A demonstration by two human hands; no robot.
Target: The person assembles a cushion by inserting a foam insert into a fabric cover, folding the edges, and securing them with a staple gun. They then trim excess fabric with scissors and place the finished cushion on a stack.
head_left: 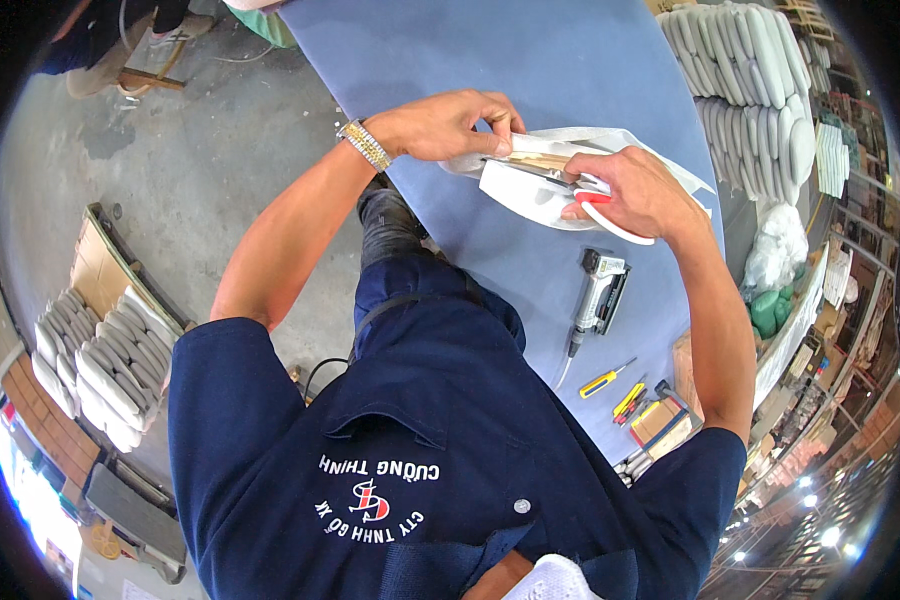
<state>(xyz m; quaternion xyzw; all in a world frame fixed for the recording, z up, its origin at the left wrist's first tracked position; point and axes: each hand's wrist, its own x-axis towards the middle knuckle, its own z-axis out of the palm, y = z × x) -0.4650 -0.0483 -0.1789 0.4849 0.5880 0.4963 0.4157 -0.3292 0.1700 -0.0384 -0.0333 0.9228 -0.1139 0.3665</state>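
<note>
White sheet material (pixel 523 197) lies in loose folds on the blue-grey table, around a piece with a pale wood-coloured strip showing. My left hand (pixel 457 125) pinches its upper left edge between thumb and fingers. In my right hand (pixel 632 192) is a pair of scissors with red and white handles (pixel 596 198). Their blades point left, along the material toward my left fingertips. Whether the blades are parted is too small to tell. A pneumatic staple gun (pixel 601 290) lies on the table below my right hand, its hose running toward me.
The blue-grey table (pixel 500 60) reaches away from me. Near its right edge lie a yellow screwdriver (pixel 605 378), other small tools (pixel 630 402) and a small box (pixel 660 422). Grey cushions are stacked at the right (pixel 750 110) and lower left (pixel 120 360). Another person stands at the far left.
</note>
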